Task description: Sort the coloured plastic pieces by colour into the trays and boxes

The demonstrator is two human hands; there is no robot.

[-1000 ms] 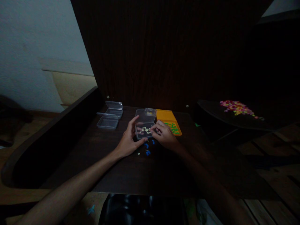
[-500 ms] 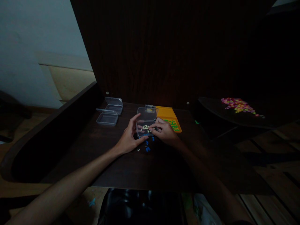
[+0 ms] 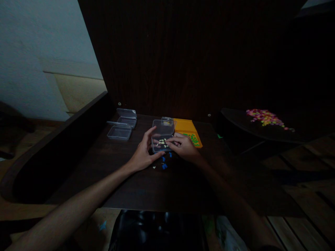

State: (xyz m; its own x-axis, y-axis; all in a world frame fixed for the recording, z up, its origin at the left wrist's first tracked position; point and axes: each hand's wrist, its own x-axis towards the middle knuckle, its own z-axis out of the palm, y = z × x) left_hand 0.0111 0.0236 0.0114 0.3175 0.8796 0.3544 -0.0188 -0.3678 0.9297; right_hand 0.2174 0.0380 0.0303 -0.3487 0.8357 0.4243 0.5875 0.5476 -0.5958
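A small clear plastic box (image 3: 159, 148) with its lid (image 3: 163, 127) raised sits mid-table and holds several pale yellow bits. My left hand (image 3: 143, 154) wraps the box's left side, thumb at its near edge and fingers over the far rim. My right hand (image 3: 184, 146) rests against the box's right side with fingertips pinched over the pale bits; whatever they grip is too small to see. A few blue bits (image 3: 164, 163) and one pale bit lie on the table just in front of the box.
An orange tray (image 3: 186, 128) with green bits lies behind my right hand. Two more clear boxes (image 3: 120, 128) stand open at the left. A heap of pink and yellow bits (image 3: 265, 118) lies on a dark surface at the right. A dark wooden panel rises behind the table (image 3: 146, 188).
The view shifted slightly upward a second ago. My hands stay at the clear box; my right fingertips have crept a little further over its contents.
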